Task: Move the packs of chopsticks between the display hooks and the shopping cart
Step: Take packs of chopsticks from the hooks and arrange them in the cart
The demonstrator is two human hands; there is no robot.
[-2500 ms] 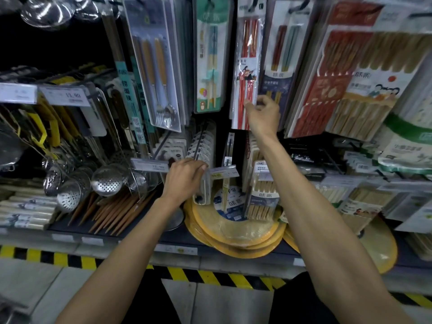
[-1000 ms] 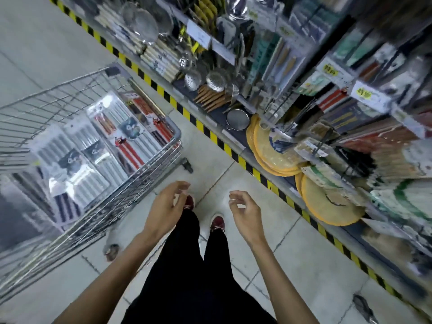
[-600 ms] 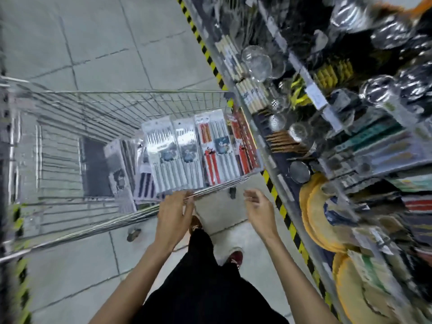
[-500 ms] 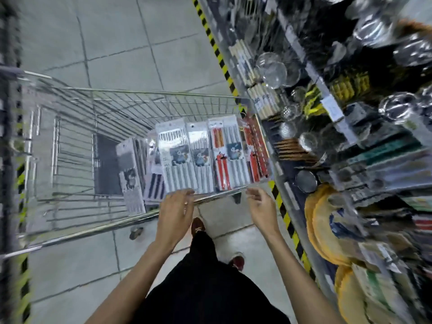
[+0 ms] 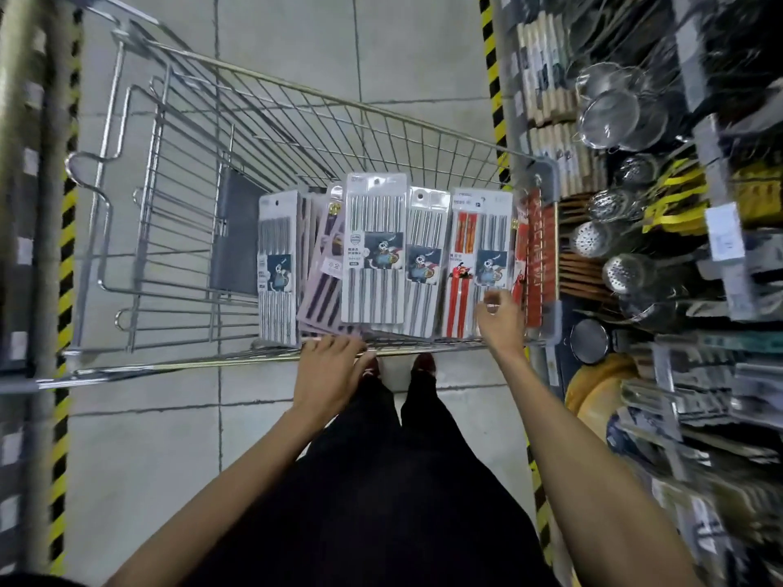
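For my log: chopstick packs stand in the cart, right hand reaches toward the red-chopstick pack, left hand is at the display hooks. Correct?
The left hand is wrong: the head view shows it resting on the shopping cart's near rim. The chopstick packs stand in it; the right hand reaches toward the red-chopstick pack.

Wire shopping cart (image 5: 322, 105) on grey tiled floor (image 5: 144, 451). Packs of chopsticks in row inside cart, upright against near wall. From cart's left: steel-chopstick pack (image 5: 277, 269); pink packs (image 5: 324, 286), tilted; two cartoon-label steel packs (image 5: 375, 247); red-and-steel pack (image 5: 478, 256); red pack (image 5: 538, 256) at cart's right wall. Hazard stripe (image 5: 491, 69) on floor right of cart.
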